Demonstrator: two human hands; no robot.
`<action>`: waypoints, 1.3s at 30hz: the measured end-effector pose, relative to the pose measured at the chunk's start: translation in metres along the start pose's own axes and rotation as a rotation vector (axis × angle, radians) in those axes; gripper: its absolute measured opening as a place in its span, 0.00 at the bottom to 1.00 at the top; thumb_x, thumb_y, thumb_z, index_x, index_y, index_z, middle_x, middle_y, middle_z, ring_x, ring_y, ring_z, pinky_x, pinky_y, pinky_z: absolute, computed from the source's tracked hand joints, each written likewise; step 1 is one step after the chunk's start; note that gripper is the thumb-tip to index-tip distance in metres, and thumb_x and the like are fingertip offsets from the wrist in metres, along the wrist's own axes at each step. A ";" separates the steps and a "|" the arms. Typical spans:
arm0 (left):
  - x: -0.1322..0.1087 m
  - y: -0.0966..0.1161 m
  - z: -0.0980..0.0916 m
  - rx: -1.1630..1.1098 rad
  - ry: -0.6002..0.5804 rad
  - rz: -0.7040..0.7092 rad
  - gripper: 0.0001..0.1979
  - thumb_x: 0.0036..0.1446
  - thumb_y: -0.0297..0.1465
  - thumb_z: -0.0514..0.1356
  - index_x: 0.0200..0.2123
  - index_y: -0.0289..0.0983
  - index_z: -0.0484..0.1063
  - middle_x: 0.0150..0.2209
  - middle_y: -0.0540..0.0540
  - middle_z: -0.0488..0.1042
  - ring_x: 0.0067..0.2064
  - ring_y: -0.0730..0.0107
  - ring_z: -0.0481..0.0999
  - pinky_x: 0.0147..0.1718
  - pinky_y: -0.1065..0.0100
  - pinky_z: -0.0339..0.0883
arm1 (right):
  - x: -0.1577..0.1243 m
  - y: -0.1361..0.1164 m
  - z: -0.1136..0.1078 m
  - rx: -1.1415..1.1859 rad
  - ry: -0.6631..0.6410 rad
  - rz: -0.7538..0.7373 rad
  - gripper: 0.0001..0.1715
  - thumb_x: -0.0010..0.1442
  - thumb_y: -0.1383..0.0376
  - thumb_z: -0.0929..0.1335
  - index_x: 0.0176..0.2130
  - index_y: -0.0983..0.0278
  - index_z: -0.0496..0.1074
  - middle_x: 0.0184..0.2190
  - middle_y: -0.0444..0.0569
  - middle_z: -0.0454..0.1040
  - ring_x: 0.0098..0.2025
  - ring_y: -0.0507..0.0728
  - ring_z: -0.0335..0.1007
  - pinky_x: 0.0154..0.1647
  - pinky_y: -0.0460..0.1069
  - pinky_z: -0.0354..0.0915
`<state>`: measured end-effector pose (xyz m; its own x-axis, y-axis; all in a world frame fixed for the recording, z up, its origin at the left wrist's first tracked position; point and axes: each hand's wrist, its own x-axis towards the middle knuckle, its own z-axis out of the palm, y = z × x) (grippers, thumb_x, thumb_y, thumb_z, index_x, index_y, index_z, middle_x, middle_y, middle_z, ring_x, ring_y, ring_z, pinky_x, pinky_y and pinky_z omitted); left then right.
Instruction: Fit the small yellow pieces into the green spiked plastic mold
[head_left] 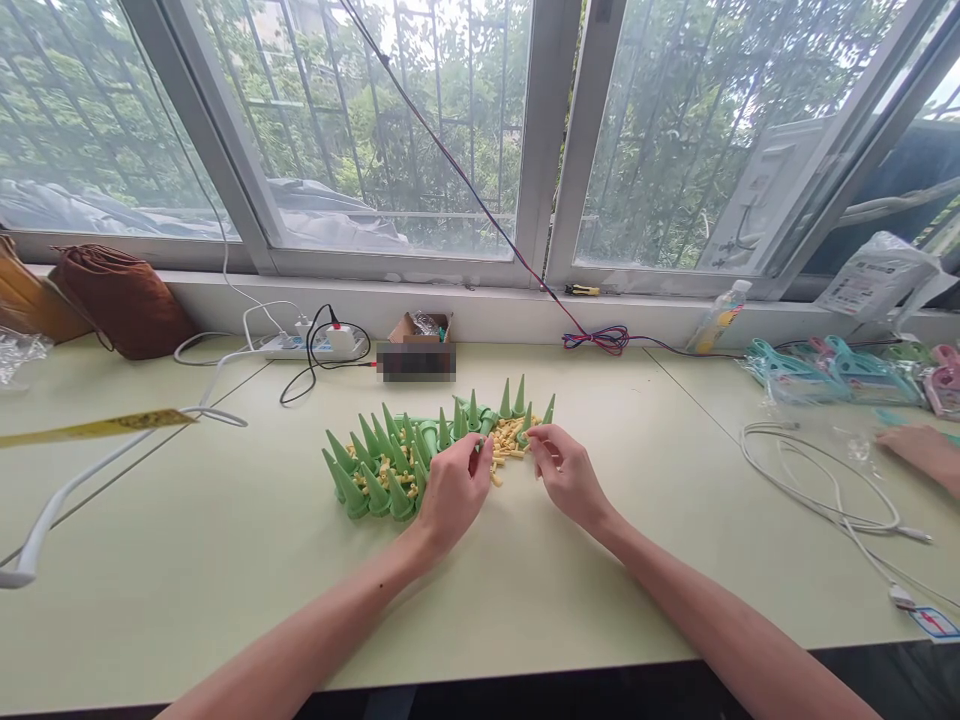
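My left hand (455, 487) is closed in a pinch over the middle of the table. A bit of green shows at its fingertips, but the fingers hide most of what they grip. To its right, my right hand (568, 470) pinches what looks like a small yellow peg at thumb and forefinger. Between and behind the hands lies a loose pile of small yellow pegs (508, 437). Several green cone spikes (375, 488) stand upright in a cluster left of my left hand, with yellow pegs scattered among them. More green spikes (519, 397) stand behind the pile.
A power strip (281, 346) with cables and a small open carton (421, 327) sit along the windowsill. Coiled white cables (825, 490) lie at the right, near another person's hand (922, 452). A bottle (721, 318) and teal plastic items (802, 368) stand behind.
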<state>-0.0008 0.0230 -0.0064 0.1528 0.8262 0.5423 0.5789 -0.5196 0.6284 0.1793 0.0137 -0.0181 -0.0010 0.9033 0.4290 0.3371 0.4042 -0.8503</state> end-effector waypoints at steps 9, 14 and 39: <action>0.000 0.011 -0.007 -0.125 0.198 0.000 0.13 0.66 0.38 0.54 0.33 0.37 0.72 0.18 0.55 0.63 0.18 0.77 0.60 0.21 0.74 0.57 | -0.001 -0.001 -0.001 0.003 0.000 0.029 0.15 0.68 0.56 0.61 0.41 0.64 0.70 0.35 0.50 0.73 0.25 0.52 0.64 0.25 0.48 0.63; -0.001 0.015 -0.010 -0.190 0.214 -0.054 0.16 0.67 0.41 0.52 0.32 0.38 0.70 0.15 0.55 0.60 0.17 0.76 0.61 0.19 0.73 0.56 | -0.001 -0.002 0.000 -0.018 0.001 0.032 0.16 0.69 0.56 0.60 0.41 0.64 0.70 0.34 0.51 0.72 0.26 0.53 0.65 0.25 0.48 0.64; 0.000 0.000 -0.006 0.036 0.002 0.005 0.16 0.66 0.33 0.53 0.55 0.36 0.62 0.18 0.59 0.61 0.17 0.77 0.58 0.20 0.76 0.55 | 0.000 -0.002 0.001 -0.022 -0.001 0.037 0.18 0.68 0.53 0.60 0.40 0.63 0.70 0.33 0.50 0.72 0.26 0.53 0.66 0.25 0.48 0.64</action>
<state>-0.0054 0.0214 -0.0035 0.1541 0.8231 0.5466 0.6063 -0.5156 0.6054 0.1777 0.0131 -0.0164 0.0112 0.9178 0.3969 0.3576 0.3670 -0.8587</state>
